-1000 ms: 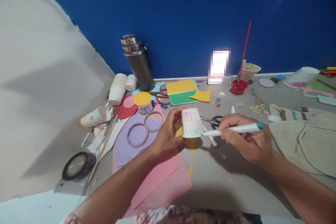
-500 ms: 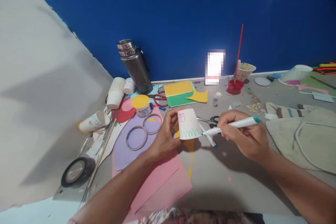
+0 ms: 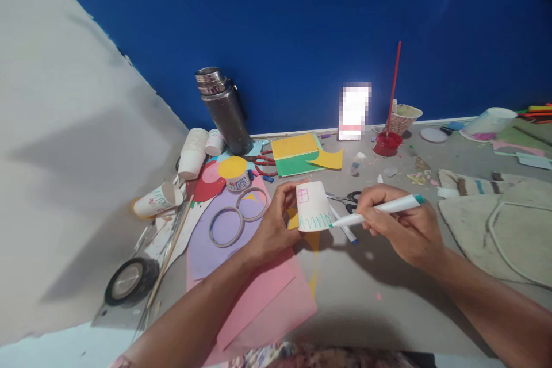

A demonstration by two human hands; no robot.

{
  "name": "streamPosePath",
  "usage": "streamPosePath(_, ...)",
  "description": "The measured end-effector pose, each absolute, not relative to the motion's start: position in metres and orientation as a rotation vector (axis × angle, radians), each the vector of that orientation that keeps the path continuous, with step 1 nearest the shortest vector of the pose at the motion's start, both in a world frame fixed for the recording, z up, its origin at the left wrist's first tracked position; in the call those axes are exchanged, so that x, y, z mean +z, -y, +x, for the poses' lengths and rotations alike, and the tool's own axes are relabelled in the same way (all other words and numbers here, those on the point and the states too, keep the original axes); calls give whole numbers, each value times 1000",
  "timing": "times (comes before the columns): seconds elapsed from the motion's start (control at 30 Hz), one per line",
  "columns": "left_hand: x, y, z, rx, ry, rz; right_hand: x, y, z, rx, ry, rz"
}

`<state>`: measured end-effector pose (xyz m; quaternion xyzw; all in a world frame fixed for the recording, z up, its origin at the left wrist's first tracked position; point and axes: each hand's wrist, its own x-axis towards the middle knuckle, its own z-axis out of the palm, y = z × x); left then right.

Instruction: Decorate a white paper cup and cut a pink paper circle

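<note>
Upturned white paper cup (image 3: 313, 206) pinched in left hand (image 3: 271, 224) fingers above grey tabletop (image 3: 366, 293), base up, mouth down. White teal-tipped marker (image 3: 374, 211) gripped in right hand (image 3: 401, 227), long axis left-right, tip touching cup's near-right rim. Best kept steady, light strokes.
</note>
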<state>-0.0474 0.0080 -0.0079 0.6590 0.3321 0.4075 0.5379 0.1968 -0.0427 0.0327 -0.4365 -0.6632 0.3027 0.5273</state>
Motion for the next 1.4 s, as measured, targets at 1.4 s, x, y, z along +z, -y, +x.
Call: streamPosePath(1.4, 8, -6, -55, 862, -925, 1832, 31, 38, 199, 711, 1704, -945)
